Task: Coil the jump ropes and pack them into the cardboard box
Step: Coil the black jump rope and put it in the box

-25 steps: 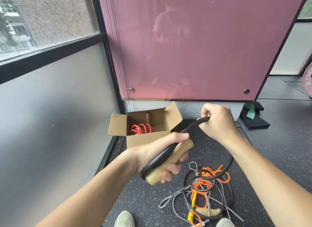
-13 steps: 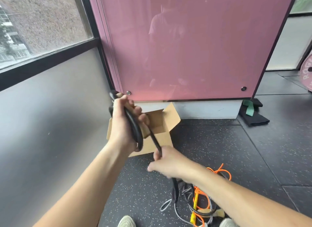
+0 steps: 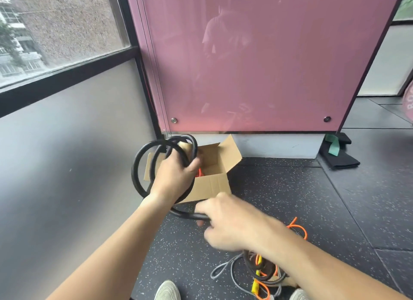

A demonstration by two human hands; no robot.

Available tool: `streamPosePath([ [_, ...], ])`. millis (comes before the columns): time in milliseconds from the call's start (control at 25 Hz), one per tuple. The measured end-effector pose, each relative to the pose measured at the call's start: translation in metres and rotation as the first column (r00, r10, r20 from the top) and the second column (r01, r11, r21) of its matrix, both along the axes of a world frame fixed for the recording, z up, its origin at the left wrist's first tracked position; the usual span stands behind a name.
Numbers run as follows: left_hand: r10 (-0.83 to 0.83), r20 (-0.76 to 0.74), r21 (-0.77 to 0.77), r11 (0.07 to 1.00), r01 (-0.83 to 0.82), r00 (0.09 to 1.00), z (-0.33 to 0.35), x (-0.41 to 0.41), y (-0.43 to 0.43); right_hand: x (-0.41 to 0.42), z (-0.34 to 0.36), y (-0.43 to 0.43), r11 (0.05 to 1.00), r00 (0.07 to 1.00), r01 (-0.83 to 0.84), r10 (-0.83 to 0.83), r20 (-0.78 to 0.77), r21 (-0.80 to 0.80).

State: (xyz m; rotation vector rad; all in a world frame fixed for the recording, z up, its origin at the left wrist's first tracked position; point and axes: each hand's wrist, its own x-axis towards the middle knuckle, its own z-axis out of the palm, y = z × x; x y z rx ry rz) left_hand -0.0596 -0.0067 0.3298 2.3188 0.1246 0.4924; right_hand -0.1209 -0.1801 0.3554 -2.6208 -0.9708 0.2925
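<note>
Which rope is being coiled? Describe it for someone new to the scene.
Below the pink panel sits an open cardboard box. In front of it the left hand grips loops of the black rope, whose tail the right hand holds. It is thicker than the grey rope and orange rope piled on the floor.

This looks like a gym or fitness studio. The floor [image 3: 279, 188] is laid with black speckled rubber tiles, the kind used in training rooms. Tangled jump ropes [image 3: 263, 270] lie heaped on it, and a green resistance band [image 3: 333, 146] lies draped over a black pad by the wall. At the right edge is part of a pink lettered disc [image 3: 409, 101], seemingly a weight plate. A glossy pink panel [image 3: 257, 65] and a window [image 3: 55, 25] enclose the corner.
</note>
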Motion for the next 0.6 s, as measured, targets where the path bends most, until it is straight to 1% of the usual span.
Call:
streamPosePath([
  [40, -0.082, -0.093, 0.056, 0.995, 0.088, 0.992, -0.003, 0.000, 0.001, 0.008, 0.003, -0.008, 0.996, 0.994, 0.037, -0.045, 0.097, 0.080],
  [80, -0.174, -0.169, 0.059, 0.981, 0.186, 0.970, -0.002, -0.004, -0.001, 0.018, 0.006, -0.017, 0.982, 0.977, 0.083, -0.113, 0.181, 0.168],
  [160, -0.320, -0.325, -0.034, 0.944, 0.327, 0.890, 0.001, -0.016, -0.011, 0.041, 0.008, -0.037, 0.928, 0.921, 0.193, -0.284, 0.268, 0.320],
  [200, -0.367, -0.415, -0.104, 0.928, 0.358, 0.832, 0.002, -0.023, -0.019, 0.053, 0.008, -0.047, 0.888, 0.892, 0.257, -0.369, 0.259, 0.382],
  [240, -0.426, -0.496, -0.224, 0.905, 0.363, 0.757, 0.003, -0.031, -0.028, 0.064, 0.007, -0.057, 0.835, 0.868, 0.326, -0.450, 0.210, 0.443],
  [280, -0.511, -0.547, -0.392, 0.856, 0.337, 0.663, 0.001, -0.036, -0.035, 0.074, 0.006, -0.065, 0.767, 0.844, 0.394, -0.520, 0.132, 0.506],
  [320, -0.611, -0.558, -0.566, 0.775, 0.280, 0.562, -0.001, -0.041, -0.043, 0.082, 0.004, -0.069, 0.693, 0.822, 0.455, -0.569, 0.037, 0.559],
  [360, -0.705, -0.533, -0.706, 0.675, 0.213, 0.468, -0.004, -0.045, -0.051, 0.086, 0.002, -0.070, 0.628, 0.805, 0.499, -0.591, -0.052, 0.597],
  [400, -0.778, -0.483, -0.805, 0.575, 0.146, 0.400, -0.005, -0.047, -0.058, 0.088, 0.001, -0.068, 0.579, 0.795, 0.535, -0.591, -0.135, 0.616],
  [440, -0.833, -0.421, -0.876, 0.476, 0.078, 0.359, -0.004, -0.049, -0.064, 0.089, 0.000, -0.067, 0.549, 0.795, 0.564, -0.564, -0.224, 0.617],
  [480, -0.873, -0.352, -0.924, 0.382, 0.024, 0.338, -0.002, -0.050, -0.068, 0.089, -0.001, -0.068, 0.528, 0.807, 0.576, -0.490, -0.330, 0.624],
  [520, -0.900, -0.286, -0.954, 0.299, -0.013, 0.329, -0.003, -0.047, -0.069, 0.089, -0.003, -0.071, 0.500, 0.814, 0.581, -0.346, -0.467, 0.642],
  [560, -0.918, -0.226, -0.973, 0.228, -0.034, 0.325, -0.003, -0.045, -0.069, 0.090, -0.003, -0.075, 0.459, 0.781, 0.591, -0.119, -0.613, 0.664],
  [600, -0.930, -0.179, -0.984, 0.170, -0.058, 0.322, -0.003, -0.042, -0.067, 0.093, -0.004, -0.080, 0.411, 0.709, 0.606, 0.111, -0.697, 0.681],
])
